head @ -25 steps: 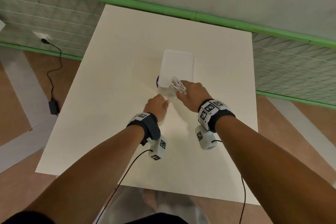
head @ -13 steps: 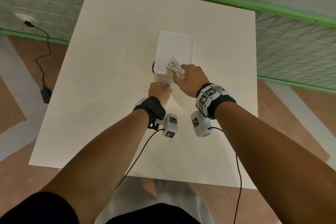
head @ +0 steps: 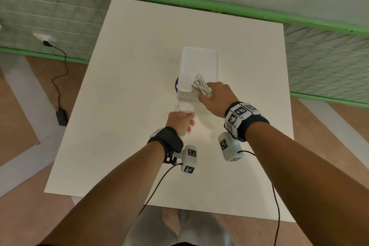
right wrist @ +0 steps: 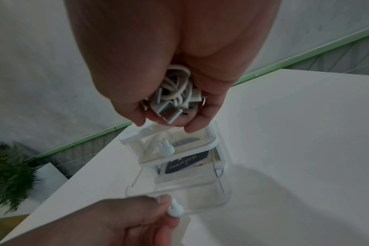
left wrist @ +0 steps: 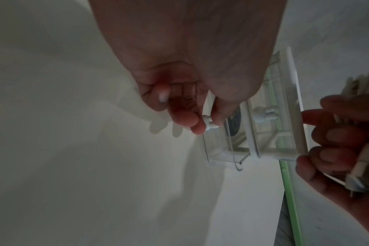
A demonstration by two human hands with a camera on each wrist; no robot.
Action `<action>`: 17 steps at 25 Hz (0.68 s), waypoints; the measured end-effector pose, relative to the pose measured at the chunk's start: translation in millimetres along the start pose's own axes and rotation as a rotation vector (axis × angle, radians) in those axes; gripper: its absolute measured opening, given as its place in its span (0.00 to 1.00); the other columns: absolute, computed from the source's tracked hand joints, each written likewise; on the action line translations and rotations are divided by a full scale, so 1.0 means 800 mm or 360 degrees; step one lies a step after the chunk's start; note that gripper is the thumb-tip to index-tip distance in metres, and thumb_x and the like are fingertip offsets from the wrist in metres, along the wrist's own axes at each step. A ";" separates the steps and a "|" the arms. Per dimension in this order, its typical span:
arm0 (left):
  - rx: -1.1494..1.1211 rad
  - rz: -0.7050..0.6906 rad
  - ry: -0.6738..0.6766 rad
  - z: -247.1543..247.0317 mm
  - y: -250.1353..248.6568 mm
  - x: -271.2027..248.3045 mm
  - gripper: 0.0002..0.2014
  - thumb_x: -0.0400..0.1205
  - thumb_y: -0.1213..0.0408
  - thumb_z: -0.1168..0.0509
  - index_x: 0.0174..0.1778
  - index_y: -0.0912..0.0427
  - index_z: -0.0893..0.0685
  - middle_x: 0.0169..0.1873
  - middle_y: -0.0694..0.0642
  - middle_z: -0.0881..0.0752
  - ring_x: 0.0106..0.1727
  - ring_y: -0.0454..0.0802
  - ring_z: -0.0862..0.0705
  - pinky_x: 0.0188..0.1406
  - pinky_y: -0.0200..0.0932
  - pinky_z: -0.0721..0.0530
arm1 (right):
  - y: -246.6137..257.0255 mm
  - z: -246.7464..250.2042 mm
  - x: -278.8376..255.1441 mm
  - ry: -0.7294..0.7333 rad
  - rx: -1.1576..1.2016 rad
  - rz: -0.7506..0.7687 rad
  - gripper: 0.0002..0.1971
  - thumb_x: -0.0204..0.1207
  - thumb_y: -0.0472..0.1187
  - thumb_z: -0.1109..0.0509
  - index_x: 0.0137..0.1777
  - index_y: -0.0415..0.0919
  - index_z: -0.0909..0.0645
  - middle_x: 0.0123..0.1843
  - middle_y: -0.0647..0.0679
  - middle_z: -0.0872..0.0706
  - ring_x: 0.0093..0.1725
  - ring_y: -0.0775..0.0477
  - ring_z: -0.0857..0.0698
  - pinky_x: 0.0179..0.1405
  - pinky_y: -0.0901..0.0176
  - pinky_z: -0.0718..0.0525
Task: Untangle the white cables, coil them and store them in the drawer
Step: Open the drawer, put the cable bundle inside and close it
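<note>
Cables [head: 201,85] coiled and bunched in my right hand [head: 216,99], centre of frame, fingers curled round the bundle with its plugs [right wrist: 169,114] poking out. Change since a second ago: lower drawer [right wrist: 192,188] now pulled toward me, out of the organizer [head: 198,66]. Means storage slot is open; drop-in is next. My left hand [head: 180,123] pinches the bunny knob [left wrist: 209,124], thumb against fingertip, wrist low near the table [head: 123,106].
</note>
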State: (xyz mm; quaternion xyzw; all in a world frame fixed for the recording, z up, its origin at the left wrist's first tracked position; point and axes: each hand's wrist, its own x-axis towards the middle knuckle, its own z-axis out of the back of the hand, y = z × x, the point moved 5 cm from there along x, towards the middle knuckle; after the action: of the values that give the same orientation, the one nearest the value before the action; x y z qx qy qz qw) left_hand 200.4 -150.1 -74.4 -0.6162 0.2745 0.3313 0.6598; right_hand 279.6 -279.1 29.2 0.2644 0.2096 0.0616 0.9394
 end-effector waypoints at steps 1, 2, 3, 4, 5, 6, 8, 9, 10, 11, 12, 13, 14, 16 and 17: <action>0.0012 0.0002 -0.0013 0.007 0.003 -0.008 0.12 0.84 0.60 0.33 0.53 0.67 0.13 0.38 0.59 0.12 0.25 0.51 0.24 0.12 0.31 0.31 | 0.002 -0.001 -0.001 0.0003 0.0002 -0.0008 0.11 0.78 0.50 0.32 0.35 0.49 0.25 0.36 0.47 0.17 0.37 0.43 0.18 0.27 0.59 0.29; 0.0027 0.0003 -0.0018 0.013 0.009 -0.016 0.13 0.84 0.62 0.33 0.54 0.69 0.13 0.39 0.61 0.12 0.25 0.51 0.24 0.12 0.31 0.31 | 0.004 -0.003 -0.001 0.0003 0.0001 -0.0014 0.10 0.78 0.50 0.33 0.38 0.48 0.23 0.38 0.46 0.16 0.39 0.42 0.17 0.28 0.59 0.28; 0.0042 0.0009 -0.0004 0.017 0.015 -0.022 0.13 0.84 0.62 0.33 0.55 0.70 0.13 0.39 0.61 0.12 0.25 0.51 0.24 0.12 0.31 0.31 | 0.006 -0.004 -0.002 0.0001 -0.0003 -0.0015 0.10 0.78 0.51 0.33 0.40 0.47 0.22 0.40 0.45 0.15 0.40 0.41 0.17 0.29 0.58 0.28; 0.0058 0.0018 0.0019 0.019 0.023 -0.028 0.12 0.84 0.63 0.33 0.54 0.70 0.12 0.39 0.62 0.12 0.25 0.51 0.24 0.13 0.31 0.30 | 0.006 -0.005 -0.002 -0.0001 -0.0010 -0.0015 0.09 0.78 0.51 0.33 0.42 0.46 0.22 0.42 0.44 0.15 0.42 0.40 0.17 0.31 0.58 0.28; 0.0084 0.0026 0.0040 0.020 0.030 -0.035 0.12 0.84 0.63 0.33 0.54 0.69 0.12 0.39 0.62 0.11 0.25 0.51 0.24 0.14 0.31 0.29 | 0.006 -0.005 -0.003 -0.0002 -0.0020 -0.0014 0.09 0.78 0.51 0.33 0.43 0.47 0.22 0.42 0.44 0.15 0.42 0.40 0.17 0.33 0.57 0.28; 0.0120 0.0028 0.0055 0.022 0.036 -0.039 0.12 0.83 0.63 0.33 0.53 0.69 0.12 0.39 0.61 0.10 0.25 0.50 0.23 0.16 0.32 0.27 | 0.006 -0.006 -0.003 -0.0003 -0.0028 -0.0015 0.08 0.79 0.50 0.33 0.44 0.47 0.22 0.43 0.44 0.15 0.43 0.39 0.17 0.35 0.57 0.27; 0.0147 0.0029 0.0071 0.026 0.040 -0.045 0.13 0.82 0.62 0.31 0.53 0.69 0.11 0.41 0.62 0.07 0.26 0.50 0.20 0.20 0.35 0.25 | 0.007 -0.007 -0.004 -0.0011 -0.0046 -0.0024 0.08 0.79 0.50 0.33 0.47 0.46 0.21 0.44 0.44 0.15 0.43 0.40 0.18 0.37 0.57 0.27; 0.0151 0.0043 0.0063 0.030 0.040 -0.048 0.13 0.81 0.61 0.30 0.52 0.69 0.11 0.41 0.62 0.07 0.27 0.51 0.19 0.21 0.37 0.25 | 0.008 -0.007 -0.004 -0.0018 -0.0050 -0.0027 0.08 0.79 0.50 0.33 0.48 0.46 0.21 0.44 0.44 0.16 0.43 0.40 0.18 0.37 0.58 0.27; 0.0169 0.0071 0.0058 0.036 0.040 -0.049 0.15 0.79 0.59 0.28 0.51 0.70 0.10 0.40 0.63 0.06 0.26 0.51 0.19 0.21 0.38 0.25 | 0.008 -0.009 -0.004 -0.0028 -0.0050 -0.0027 0.08 0.79 0.50 0.33 0.48 0.46 0.21 0.44 0.44 0.16 0.43 0.40 0.19 0.38 0.58 0.27; 0.0194 0.0109 0.0068 0.042 0.039 -0.051 0.16 0.77 0.57 0.27 0.48 0.70 0.11 0.38 0.63 0.06 0.25 0.51 0.20 0.20 0.39 0.27 | 0.009 -0.009 -0.005 -0.0036 -0.0061 -0.0020 0.08 0.79 0.50 0.34 0.49 0.46 0.20 0.44 0.45 0.17 0.43 0.41 0.20 0.38 0.58 0.28; 0.0221 0.0156 0.0088 0.050 0.038 -0.052 0.18 0.74 0.55 0.27 0.44 0.71 0.11 0.36 0.62 0.07 0.22 0.51 0.23 0.18 0.38 0.29 | 0.009 -0.010 -0.005 -0.0042 -0.0083 -0.0013 0.10 0.79 0.50 0.34 0.51 0.44 0.19 0.44 0.45 0.17 0.43 0.41 0.20 0.39 0.57 0.28; 0.0261 0.0190 0.0084 0.059 0.034 -0.053 0.19 0.73 0.53 0.29 0.40 0.70 0.12 0.33 0.61 0.08 0.21 0.51 0.25 0.18 0.37 0.31 | 0.010 -0.009 -0.005 -0.0047 -0.0103 -0.0006 0.11 0.80 0.50 0.34 0.52 0.43 0.19 0.44 0.45 0.17 0.43 0.40 0.20 0.39 0.57 0.28; 0.0344 0.0182 0.0028 0.072 0.025 -0.054 0.19 0.73 0.51 0.31 0.37 0.68 0.13 0.31 0.60 0.10 0.21 0.51 0.27 0.19 0.37 0.31 | 0.009 -0.008 -0.005 -0.0049 -0.0112 -0.0005 0.12 0.80 0.50 0.34 0.53 0.42 0.19 0.45 0.44 0.17 0.44 0.40 0.20 0.40 0.57 0.28; 0.0675 -0.0010 -0.0261 0.101 -0.006 -0.051 0.17 0.76 0.50 0.36 0.35 0.63 0.17 0.32 0.61 0.13 0.28 0.54 0.22 0.28 0.40 0.26 | 0.004 -0.008 -0.004 -0.0045 -0.0101 -0.0019 0.13 0.80 0.51 0.34 0.55 0.42 0.19 0.48 0.42 0.15 0.44 0.40 0.20 0.41 0.56 0.27; 0.0817 -0.0188 -0.0433 0.113 -0.029 -0.052 0.14 0.78 0.51 0.36 0.39 0.60 0.18 0.37 0.61 0.13 0.34 0.56 0.19 0.34 0.43 0.22 | 0.003 -0.007 -0.004 -0.0035 -0.0095 -0.0022 0.14 0.80 0.51 0.34 0.56 0.42 0.19 0.49 0.42 0.14 0.45 0.40 0.20 0.41 0.56 0.26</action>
State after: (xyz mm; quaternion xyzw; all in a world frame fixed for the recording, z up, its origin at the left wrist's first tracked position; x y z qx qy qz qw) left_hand 188.0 -64.7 -19.7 -0.3940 0.2220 0.2915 0.8429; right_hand 274.2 -275.2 27.3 0.2353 0.1990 0.0584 0.9495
